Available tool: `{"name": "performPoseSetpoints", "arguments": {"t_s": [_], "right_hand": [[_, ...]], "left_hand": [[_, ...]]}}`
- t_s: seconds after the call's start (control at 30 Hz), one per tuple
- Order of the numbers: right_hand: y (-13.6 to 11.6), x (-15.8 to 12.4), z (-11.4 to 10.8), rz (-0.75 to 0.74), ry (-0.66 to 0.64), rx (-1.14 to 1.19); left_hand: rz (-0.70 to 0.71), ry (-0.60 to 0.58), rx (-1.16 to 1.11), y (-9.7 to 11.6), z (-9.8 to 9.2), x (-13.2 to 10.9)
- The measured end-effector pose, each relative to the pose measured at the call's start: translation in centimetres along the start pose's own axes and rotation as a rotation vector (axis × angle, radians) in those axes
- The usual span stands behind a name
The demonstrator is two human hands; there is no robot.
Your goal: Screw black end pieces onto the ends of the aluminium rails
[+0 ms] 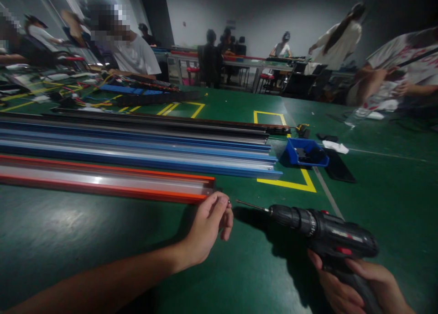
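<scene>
My left hand (209,226) hovers over the green floor, thumb and forefinger pinched on a tiny screw (229,203) just off the end of a long orange rail (102,179). My right hand (356,286) grips the handle of a black cordless drill (321,232). Its thin bit (251,206) points left, toward the screw and the rail's end, a short gap away.
Several long blue and dark rails (137,145) lie side by side beyond the orange one. A blue parts bin (306,152) sits at their right end beside yellow floor tape (290,184). People sit and stand at tables (239,60) along the back and right.
</scene>
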State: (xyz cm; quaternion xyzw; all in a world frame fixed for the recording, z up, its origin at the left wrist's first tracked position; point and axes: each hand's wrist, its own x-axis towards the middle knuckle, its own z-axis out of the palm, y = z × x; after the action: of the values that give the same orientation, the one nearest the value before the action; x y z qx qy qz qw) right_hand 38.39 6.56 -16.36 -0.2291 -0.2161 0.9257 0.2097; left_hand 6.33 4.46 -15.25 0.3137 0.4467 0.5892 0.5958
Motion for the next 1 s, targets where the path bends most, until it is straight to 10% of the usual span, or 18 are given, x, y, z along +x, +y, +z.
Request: {"name": "performPoseSetpoints", "arguments": {"t_s": [1.0], "right_hand": [[0.1,-0.1,0.4,0.076,0.058,-0.054]], "left_hand": [[0.183,0.073,0.385,-0.4,-1.0,-0.5]]}}
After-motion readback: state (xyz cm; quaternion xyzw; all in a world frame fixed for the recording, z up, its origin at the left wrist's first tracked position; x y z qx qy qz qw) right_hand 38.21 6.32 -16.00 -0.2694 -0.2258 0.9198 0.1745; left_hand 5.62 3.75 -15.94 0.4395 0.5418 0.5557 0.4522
